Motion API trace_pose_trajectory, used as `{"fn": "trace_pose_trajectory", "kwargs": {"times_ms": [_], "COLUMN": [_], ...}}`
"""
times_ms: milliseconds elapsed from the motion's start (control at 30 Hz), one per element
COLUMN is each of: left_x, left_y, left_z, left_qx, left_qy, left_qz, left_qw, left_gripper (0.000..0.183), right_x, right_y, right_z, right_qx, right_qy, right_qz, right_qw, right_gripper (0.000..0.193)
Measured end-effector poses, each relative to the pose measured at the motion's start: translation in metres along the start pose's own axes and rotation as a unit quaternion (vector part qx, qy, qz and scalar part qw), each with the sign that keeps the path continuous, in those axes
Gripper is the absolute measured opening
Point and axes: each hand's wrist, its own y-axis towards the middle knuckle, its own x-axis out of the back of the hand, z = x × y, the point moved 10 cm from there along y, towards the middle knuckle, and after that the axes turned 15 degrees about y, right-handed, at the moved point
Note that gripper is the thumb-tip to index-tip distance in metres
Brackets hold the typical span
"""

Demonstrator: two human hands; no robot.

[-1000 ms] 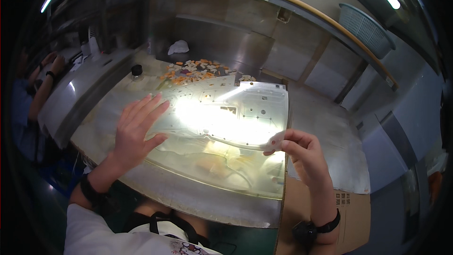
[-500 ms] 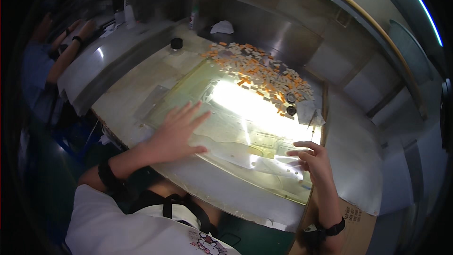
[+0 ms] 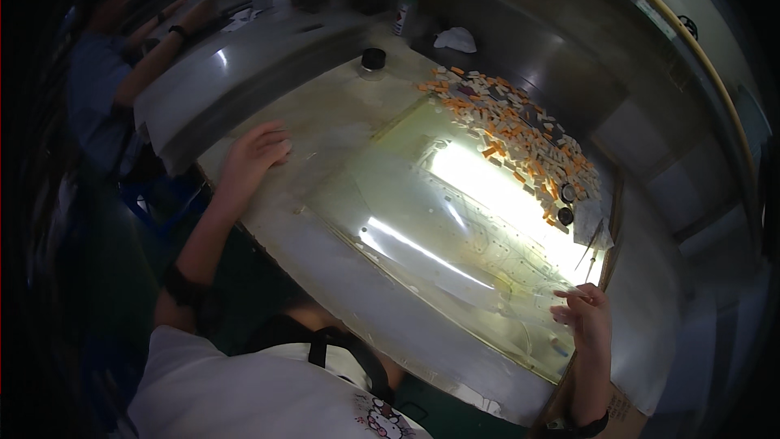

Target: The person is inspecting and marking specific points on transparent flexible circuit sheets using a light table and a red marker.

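- Clear sheet (image 3: 431,254) is found along the surface's (image 3: 325,126) front edge, long axis roughly parallel.
- Right hand (image 3: 583,309), nearer, is positioned at its right end; grip cannot be confirmed.
- Left hand (image 3: 256,154) is curled near the left front corner; contents undetermined.

Right hand (image 3: 582,307) at clear sheet (image 3: 487,252), left hand (image 3: 258,150) over pale tabletop (image 3: 325,118).

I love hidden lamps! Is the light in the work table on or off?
On: the light panel glows bright white in the work table, right beside the orange and white pieces.
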Motion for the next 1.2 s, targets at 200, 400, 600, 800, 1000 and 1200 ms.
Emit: {"fn": "trace_pose_trajectory", "kwargs": {"times_ms": [200, 400, 600, 800, 1000, 1200], "left_x": [-0.006, -0.026, -0.045, -0.064, -0.06, -0.051], "left_y": [0.008, 0.014, 0.013, 0.014, 0.018, 0.02], "left_z": [-0.002, -0.007, -0.008, -0.009, 0.0, 0.012], "left_qx": [0.03, 0.049, 0.065, 0.068, 0.051, 0.053], "left_qy": [-0.074, -0.113, -0.131, -0.162, -0.148, -0.153], "left_qz": [0.047, 0.12, 0.186, 0.226, 0.189, 0.154], "left_qw": [0.996, 0.985, 0.972, 0.958, 0.969, 0.975], "left_gripper": [0.038, 0.035, 0.03, 0.024, 0.023, 0.021], "right_x": [0.005, 0.012, 0.012, 0.013, 0.014, 0.008], "right_y": [0.005, 0.008, 0.009, 0.01, 0.013, 0.013], "right_z": [-0.003, -0.005, -0.006, -0.007, -0.01, -0.011], "right_qx": [0.002, 0.002, 0.001, -0.021, -0.042, -0.048], "right_qy": [0.006, 0.016, 0.034, 0.028, 0.014, 0.029], "right_qz": [-0.014, -0.03, -0.022, -0.02, -0.014, 0.01], "right_qw": [1.0, 0.999, 0.999, 0.999, 0.999, 0.998], "right_gripper": [0.004, 0.005, 0.005, 0.006, 0.026, 0.027]}}
